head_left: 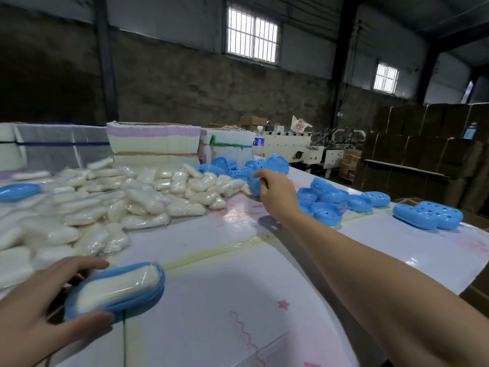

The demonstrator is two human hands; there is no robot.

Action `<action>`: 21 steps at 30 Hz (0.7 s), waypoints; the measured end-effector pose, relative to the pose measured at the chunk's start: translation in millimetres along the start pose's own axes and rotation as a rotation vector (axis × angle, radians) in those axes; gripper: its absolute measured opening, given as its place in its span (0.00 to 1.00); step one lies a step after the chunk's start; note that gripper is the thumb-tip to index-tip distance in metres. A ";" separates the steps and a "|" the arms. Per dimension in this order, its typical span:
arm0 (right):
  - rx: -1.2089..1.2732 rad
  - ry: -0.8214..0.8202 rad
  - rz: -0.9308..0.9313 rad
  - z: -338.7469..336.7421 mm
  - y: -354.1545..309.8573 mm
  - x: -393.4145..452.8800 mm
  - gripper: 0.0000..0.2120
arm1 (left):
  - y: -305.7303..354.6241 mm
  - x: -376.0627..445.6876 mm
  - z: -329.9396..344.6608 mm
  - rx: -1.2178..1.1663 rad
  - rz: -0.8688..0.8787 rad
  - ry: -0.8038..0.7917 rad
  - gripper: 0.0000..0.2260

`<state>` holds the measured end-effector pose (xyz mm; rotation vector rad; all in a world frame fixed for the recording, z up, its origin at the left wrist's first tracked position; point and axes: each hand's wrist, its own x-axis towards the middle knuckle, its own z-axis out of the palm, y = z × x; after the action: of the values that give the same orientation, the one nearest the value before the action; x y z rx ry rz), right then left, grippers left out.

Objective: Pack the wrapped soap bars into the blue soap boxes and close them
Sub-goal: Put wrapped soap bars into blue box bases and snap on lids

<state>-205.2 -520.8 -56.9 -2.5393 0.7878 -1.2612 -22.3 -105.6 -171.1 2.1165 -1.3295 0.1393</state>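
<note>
My left hand [39, 303] holds a blue soap box half [116, 292] near the table's front left, thumb and fingers on either side. A white wrapped soap bar [119, 286] lies inside it, uncovered. My right hand [275, 192] is stretched far out over the table and its fingers are among a pile of blue box parts [254, 168]; whether they grip one is hidden. A large heap of wrapped soap bars [111, 202] spreads across the left of the table.
More blue box halves [325, 205] and perforated blue parts [428, 213] lie right of my right arm. A lone blue half [18, 192] sits far left. Stacked sheets [153, 141] and a water bottle [258, 141] stand behind; cardboard cartons [423, 144] at the right.
</note>
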 end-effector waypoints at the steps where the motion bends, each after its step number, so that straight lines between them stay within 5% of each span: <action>1: 0.126 -0.030 0.004 1.5 -14.2 -2.4 0.14 | 11.8 -3.2 0.4 -0.040 -0.002 -0.017 0.47; 9: 1.122 -0.660 0.157 1.5 -151.9 -33.9 0.11 | 85.1 -1.8 -26.3 -0.171 -0.051 0.091 0.39; 14: 1.530 -1.101 0.282 17.4 -186.4 -74.6 0.10 | 92.6 -4.7 -31.6 -0.321 -0.121 0.137 0.46; 21: 1.489 -0.972 0.162 23.9 -186.8 -90.1 0.07 | 94.3 -6.0 -32.7 -0.229 -0.049 0.172 0.39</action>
<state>-161.4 -316.7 -58.6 -1.3835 -0.1985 -0.1511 -97.1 -110.5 -105.0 1.8977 -1.1349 0.1383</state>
